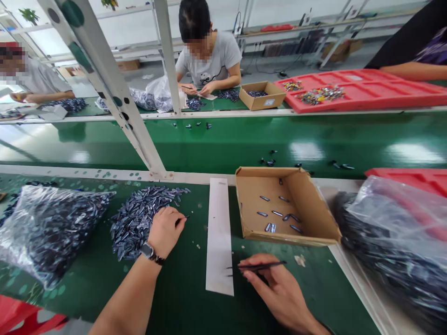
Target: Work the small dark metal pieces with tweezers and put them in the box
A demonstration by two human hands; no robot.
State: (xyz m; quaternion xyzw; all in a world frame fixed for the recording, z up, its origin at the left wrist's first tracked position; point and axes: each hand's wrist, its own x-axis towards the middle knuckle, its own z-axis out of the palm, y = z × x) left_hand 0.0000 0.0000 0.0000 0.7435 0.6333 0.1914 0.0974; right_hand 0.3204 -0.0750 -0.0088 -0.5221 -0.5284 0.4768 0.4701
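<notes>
- Left hand (165, 231) is resting left of the white strip (219, 237), with its fingers closed, pinching a small dark part (182, 219).
- Right hand (279, 291) is gripping black tweezers (261, 266), and their tips are reaching over the strip.
- Pile of dark metallic parts (139, 223) is lying left of the strip, touching the left hand.
- Plastic bag (45, 232) full of similar parts is sitting farther left of the strip, beside the pile.
- Cardboard box (279, 204) holding a few loose parts is standing just right of the strip.
- Second plastic bag (394, 251) is lying farther right of the strip, beyond the box.
- Co-worker (206, 60) is sitting well beyond the strip, across the green bench (244, 139).
</notes>
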